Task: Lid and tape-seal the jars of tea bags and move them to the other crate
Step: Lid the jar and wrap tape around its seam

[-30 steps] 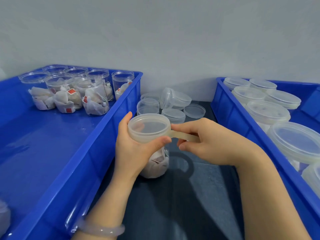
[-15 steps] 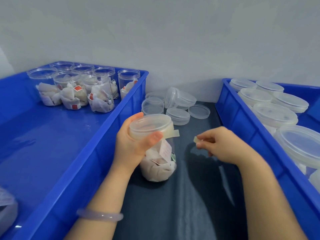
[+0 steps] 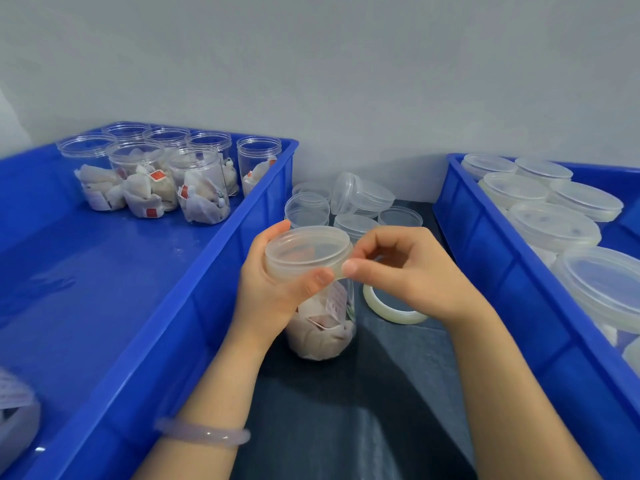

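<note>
Now: right thumb and forefinger tips [image 3: 349, 268] are pinched narrowly on the end of a strip of pale tape [image 3: 340, 273], pressed against the right flank of a translucent round plastic screw lid [image 3: 308, 251]. The rest of the right hand [image 3: 408, 271] is loosely curled behind the pinch.

The left hand [image 3: 277, 292] wraps the lid's skirt and the neck below it, its thumb lying just beside the right thumb. The lid sits on a clear cylindrical plastic jar of tea bags [image 3: 323, 327].

The jar stands with its base on the dark mat [image 3: 346, 410] between the two crates, its long axis roughly upright. The seam to seal runs level round the lid, leftward from the pinch. Judgement: the tape has to travel round the skirt.

A roll of pale tape [image 3: 391, 308] lies flat just right of the jar, under the right hand.

- Loose clear lids [image 3: 363, 206] are piled behind.
- The blue plastic crate on the left [image 3: 194, 289] holds unlidded jars.
- The blue plastic crate on the right [image 3: 485, 244] holds lidded jars and is nearer the right hand.
- A plain grey wall [image 3: 346, 81] stands behind.
</note>
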Motion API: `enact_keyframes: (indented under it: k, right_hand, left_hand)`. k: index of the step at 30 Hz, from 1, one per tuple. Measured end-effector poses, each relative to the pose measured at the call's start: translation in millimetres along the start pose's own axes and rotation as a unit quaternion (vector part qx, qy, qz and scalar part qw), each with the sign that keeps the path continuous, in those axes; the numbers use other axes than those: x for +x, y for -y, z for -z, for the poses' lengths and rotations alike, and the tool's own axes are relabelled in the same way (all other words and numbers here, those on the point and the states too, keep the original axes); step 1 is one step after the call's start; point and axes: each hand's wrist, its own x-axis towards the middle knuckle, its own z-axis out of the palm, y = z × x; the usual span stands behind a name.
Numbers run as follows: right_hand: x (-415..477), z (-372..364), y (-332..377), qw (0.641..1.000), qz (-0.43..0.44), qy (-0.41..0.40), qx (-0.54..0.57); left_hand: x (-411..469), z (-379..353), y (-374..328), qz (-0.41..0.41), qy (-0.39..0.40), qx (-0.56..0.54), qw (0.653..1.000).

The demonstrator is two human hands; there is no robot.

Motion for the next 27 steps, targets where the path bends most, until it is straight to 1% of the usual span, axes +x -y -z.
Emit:
enact_keyframes:
  k: [1,3,8,13,18,21,23,25,27]
  right_hand:
    - [0.8,-2.5,-0.1,1.000,-0.001,-0.009,-0.013]
    - [2.7,-4.6,-0.8,1.000,-0.002,-0.023,0.003]
    - [3.2,-5.9,-7.0,0.999,0.002,0.010,0.030]
    - [3.3,-3.8,-9.3,0.999,-0.011,-0.003,0.042]
    - [2.7,-2.2,-11.9,0.999,-0.028,-0.017,0.031]
    - [3.7,-0.4,-17.8,0.998,-0.046,-0.026,0.042]
    - [4.6,2.1,-23.3,0.997,-0.053,-0.013,0.059]
    - [4.8,3.9,-27.0,0.995,-0.058,0.023,0.079]
    - [3.8,2.9,-32.1,0.984,-0.044,0.077,0.155]
  left_hand:
    - [0.0,0.2,0.3,0.005,-0.001,-0.001,1.000]
    - [0.6,0.7,1.0,0.012,-0.003,-0.010,1.000]
    - [2.8,2.2,3.0,0.026,-0.012,-0.034,0.999]
    - [2.4,2.2,1.3,0.028,0.018,-0.028,0.999]
    - [0.5,-0.5,-0.6,0.029,0.030,-0.035,0.999]
    - [-0.3,-0.4,-2.8,0.028,0.053,-0.031,0.998]
    - [-0.7,0.5,-3.8,0.026,0.071,-0.028,0.997]
    - [-1.9,1.2,-4.5,0.025,0.091,-0.020,0.995]
    - [-4.1,1.7,-6.3,0.023,0.112,-0.002,0.993]
